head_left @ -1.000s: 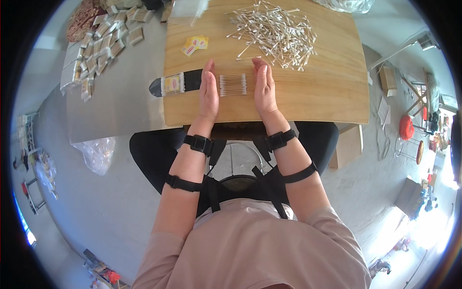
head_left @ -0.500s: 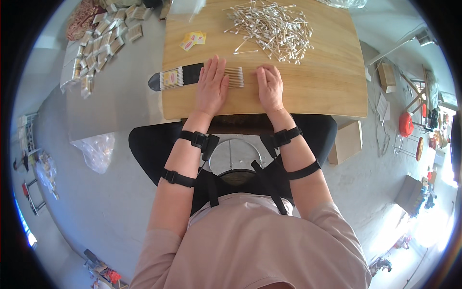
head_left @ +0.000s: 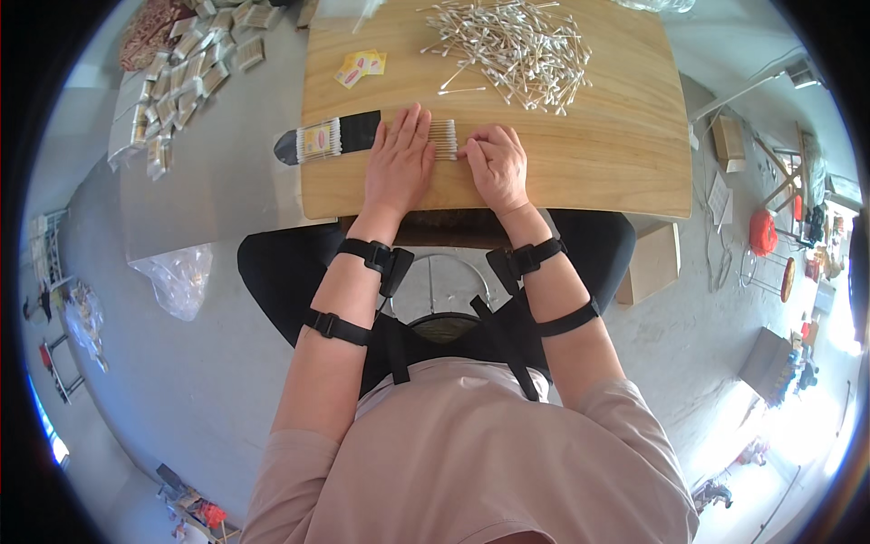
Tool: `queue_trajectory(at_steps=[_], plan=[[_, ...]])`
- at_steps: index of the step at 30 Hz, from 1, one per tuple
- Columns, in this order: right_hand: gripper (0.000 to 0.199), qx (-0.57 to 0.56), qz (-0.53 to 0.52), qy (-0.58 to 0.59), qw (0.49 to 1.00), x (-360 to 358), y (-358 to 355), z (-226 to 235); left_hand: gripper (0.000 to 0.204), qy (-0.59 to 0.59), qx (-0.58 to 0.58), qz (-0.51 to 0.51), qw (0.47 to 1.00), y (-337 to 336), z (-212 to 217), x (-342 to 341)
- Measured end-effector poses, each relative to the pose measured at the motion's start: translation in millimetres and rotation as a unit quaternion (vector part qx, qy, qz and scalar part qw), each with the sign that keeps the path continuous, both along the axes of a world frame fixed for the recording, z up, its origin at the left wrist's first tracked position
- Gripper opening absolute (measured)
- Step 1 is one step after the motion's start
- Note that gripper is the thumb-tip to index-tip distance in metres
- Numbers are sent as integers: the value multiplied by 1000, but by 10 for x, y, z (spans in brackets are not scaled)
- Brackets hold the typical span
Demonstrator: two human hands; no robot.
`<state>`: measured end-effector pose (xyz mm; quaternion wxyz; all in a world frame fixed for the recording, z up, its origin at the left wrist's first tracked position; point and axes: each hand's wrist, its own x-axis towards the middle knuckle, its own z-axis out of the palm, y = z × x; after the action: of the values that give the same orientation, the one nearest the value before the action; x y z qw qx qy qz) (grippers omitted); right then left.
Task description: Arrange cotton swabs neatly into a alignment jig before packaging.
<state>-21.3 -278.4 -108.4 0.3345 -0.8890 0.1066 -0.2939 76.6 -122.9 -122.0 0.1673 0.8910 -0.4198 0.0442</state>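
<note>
My left hand (head_left: 399, 159) lies flat, fingers stretched forward and together, over a row of cotton swabs (head_left: 444, 139) on the wooden table. The swabs' white tips show to the right of this hand; their other ends are under it. My right hand (head_left: 498, 168) is closed with its fingers curled, fingertips right beside the row's right end; nothing shows in its grip. Left of my left hand is a black strip (head_left: 362, 133) with a rounded end. Across it sits a bundle of cotton swabs (head_left: 338, 136) with a yellow-and-white card (head_left: 317, 139) on top.
A large loose heap of cotton swabs (head_left: 517, 50) lies at the table's far side. Several small yellow cards (head_left: 361, 67) are at the far left of the table (head_left: 607, 172). Many packed swab bundles (head_left: 186, 77) lie on the grey surface (head_left: 227, 172) to the left.
My right hand has moved slightly left, its curled fingertips now close to the swab row's right end. My left hand stays flat on the row.
</note>
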Motion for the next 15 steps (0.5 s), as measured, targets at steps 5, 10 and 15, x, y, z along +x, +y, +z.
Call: queue_trajectory(at_steps=[5, 10, 15], plan=[[25, 12, -14, -8, 1000, 19, 0, -14, 52, -1, -1, 1, 1000, -5, -3, 7], [25, 4, -21, 11, 1000, 24, 19, -8, 51, -6, -1, 3, 1000, -3, 6, 3], [24, 5, -17, 12, 1000, 27, 15, -9, 51, -8, -9, 0, 1000, -1, -7, 7]])
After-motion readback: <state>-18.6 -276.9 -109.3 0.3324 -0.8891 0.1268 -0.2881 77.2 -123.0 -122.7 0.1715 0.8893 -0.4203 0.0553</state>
